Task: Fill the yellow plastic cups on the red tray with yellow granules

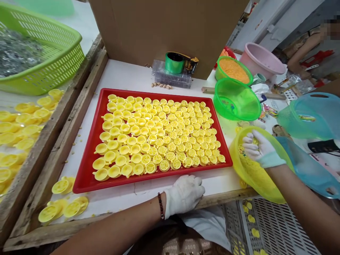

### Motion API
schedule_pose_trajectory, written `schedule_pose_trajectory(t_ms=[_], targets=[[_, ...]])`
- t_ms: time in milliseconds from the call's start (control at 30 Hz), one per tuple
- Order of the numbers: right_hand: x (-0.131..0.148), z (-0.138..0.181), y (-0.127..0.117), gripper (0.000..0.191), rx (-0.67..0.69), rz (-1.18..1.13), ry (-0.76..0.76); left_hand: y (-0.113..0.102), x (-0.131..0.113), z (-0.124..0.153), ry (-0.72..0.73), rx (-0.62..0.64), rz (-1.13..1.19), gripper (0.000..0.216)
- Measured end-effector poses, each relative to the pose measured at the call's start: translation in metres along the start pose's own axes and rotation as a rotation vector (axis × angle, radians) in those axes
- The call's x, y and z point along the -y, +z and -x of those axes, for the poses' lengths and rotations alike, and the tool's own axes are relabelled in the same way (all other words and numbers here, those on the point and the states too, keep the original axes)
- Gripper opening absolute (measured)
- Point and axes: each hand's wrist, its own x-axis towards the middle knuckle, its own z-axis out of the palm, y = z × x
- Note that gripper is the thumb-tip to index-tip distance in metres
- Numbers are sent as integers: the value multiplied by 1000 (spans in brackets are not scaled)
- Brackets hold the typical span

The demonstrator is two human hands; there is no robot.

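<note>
My right hand (256, 148), in a white glove, is closed above the yellow bowl (283, 152). Small yellow pellets (255, 141) show in its curled fingers, and more yellow pieces (251, 170) fill part of the bowl. At the table's front edge rests my left hand (184, 194), also gloved, with its fingers curled and no object showing in them. Just beyond it lies a red tray (87, 156) packed with rows of small yellow plastic cups (145, 131). Cups on the right side and along the front hold yellow pellets; many on the left look bare inside.
Loose yellow cups (63, 209) lie left of the tray, beside a wooden rail (61, 141). A green basket (61, 53) stands beyond. Behind the tray are a tape dispenser (174, 63) and cardboard (164, 28). A green bowl (236, 101) and another person's arm (302, 49) are at right.
</note>
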Motion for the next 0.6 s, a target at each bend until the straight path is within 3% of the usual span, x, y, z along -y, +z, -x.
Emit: schedule_pose_trajectory(t_ms=[100, 200, 300, 367, 467, 600], targets=[[54, -13, 74, 47, 195, -328, 15, 1, 0, 1, 5, -21, 5, 20], [96, -35, 176, 54, 372, -385, -54, 7, 0, 1, 10, -45, 9, 20], [114, -64, 276, 54, 410, -372, -170, 16, 1, 0, 19, -82, 11, 18], [113, -87, 330, 53, 385, -372, -254, 20, 1, 1, 11, -95, 18, 16], [101, -119, 382, 55, 351, -397, -352, 16, 1, 2, 11, -58, 36, 15], [90, -148, 406, 57, 342, -428, -379, 5, 0, 4, 8, 2, 60, 14]])
